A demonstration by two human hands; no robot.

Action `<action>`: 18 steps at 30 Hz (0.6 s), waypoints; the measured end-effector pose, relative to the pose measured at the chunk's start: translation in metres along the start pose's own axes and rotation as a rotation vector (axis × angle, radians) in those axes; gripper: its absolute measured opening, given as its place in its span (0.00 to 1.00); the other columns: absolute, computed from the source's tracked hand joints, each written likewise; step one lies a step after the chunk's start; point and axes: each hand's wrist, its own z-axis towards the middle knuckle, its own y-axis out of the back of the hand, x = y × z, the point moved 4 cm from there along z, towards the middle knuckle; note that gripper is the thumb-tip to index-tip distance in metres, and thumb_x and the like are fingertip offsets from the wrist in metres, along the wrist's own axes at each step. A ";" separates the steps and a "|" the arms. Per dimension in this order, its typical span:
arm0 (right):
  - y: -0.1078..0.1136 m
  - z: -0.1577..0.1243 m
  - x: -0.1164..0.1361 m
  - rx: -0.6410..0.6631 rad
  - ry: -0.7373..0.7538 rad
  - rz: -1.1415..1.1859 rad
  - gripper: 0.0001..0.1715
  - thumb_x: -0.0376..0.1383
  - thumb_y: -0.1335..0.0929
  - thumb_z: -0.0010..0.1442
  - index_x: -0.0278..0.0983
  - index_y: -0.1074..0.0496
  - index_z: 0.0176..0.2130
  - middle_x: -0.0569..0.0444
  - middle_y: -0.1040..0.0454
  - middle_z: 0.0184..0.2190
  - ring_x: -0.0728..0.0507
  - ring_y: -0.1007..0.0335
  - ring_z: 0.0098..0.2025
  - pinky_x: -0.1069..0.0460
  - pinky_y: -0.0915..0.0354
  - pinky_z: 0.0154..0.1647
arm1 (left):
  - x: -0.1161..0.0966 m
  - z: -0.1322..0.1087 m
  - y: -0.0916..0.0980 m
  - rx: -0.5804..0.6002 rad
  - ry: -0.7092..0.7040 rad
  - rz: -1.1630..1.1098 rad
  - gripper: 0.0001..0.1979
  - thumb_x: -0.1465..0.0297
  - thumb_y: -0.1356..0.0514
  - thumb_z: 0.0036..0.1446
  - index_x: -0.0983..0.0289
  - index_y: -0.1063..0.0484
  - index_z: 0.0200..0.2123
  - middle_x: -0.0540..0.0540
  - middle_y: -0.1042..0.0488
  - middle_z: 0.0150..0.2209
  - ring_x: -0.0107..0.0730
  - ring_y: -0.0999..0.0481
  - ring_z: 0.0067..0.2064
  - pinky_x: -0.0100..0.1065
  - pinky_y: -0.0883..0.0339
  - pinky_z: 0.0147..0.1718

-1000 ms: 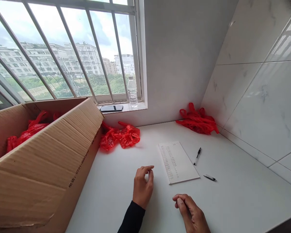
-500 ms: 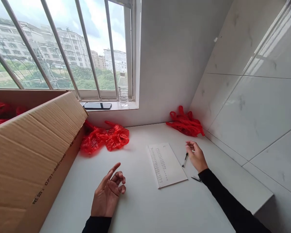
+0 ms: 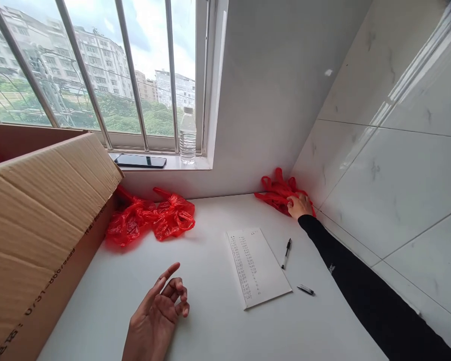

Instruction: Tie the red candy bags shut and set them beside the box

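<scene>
My right hand (image 3: 299,206) has just gone from near the pen (image 3: 286,253) to the red plastic bags (image 3: 280,190) at far right, so work seems centred there (whether its fingers grip, I can't tell). My left hand (image 3: 158,307) is empty, its fingers apart.

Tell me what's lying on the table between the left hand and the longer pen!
In the head view, a notepad with columns of writing lies between the left hand and the longer pen, flat on the white tabletop.
</scene>
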 end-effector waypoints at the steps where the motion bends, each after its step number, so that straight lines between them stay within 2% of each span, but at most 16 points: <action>1: -0.002 0.006 0.002 0.029 0.014 -0.034 0.19 0.40 0.31 0.68 0.38 0.30 0.56 0.46 0.32 0.59 0.37 0.31 0.56 0.38 0.32 0.56 | 0.000 0.001 0.001 -0.004 0.004 0.000 0.24 0.67 0.36 0.54 0.64 0.27 0.54 0.54 0.29 0.31 0.34 0.30 0.31 0.34 0.31 0.21; 6: -0.010 0.022 0.005 0.146 0.043 -0.168 0.19 0.41 0.31 0.68 0.37 0.30 0.56 0.46 0.31 0.57 0.38 0.30 0.54 0.38 0.31 0.54 | 0.002 0.005 0.003 -0.014 0.026 0.004 0.23 0.66 0.37 0.55 0.62 0.27 0.55 0.54 0.28 0.31 0.35 0.30 0.32 0.36 0.30 0.22; 11: -0.006 0.030 0.003 0.173 0.048 -0.259 0.20 0.41 0.31 0.68 0.36 0.31 0.56 0.47 0.30 0.55 0.38 0.28 0.52 0.39 0.29 0.52 | 0.004 0.007 0.004 -0.021 0.036 0.018 0.24 0.66 0.37 0.54 0.62 0.27 0.55 0.54 0.28 0.31 0.36 0.30 0.32 0.36 0.29 0.23; 18: -0.006 0.018 0.016 0.199 0.152 -0.250 0.17 0.41 0.32 0.69 0.38 0.30 0.55 0.47 0.30 0.56 0.39 0.29 0.53 0.40 0.30 0.53 | 0.004 0.009 0.006 -0.022 0.038 0.029 0.25 0.65 0.36 0.53 0.62 0.27 0.55 0.55 0.28 0.31 0.37 0.30 0.32 0.38 0.28 0.24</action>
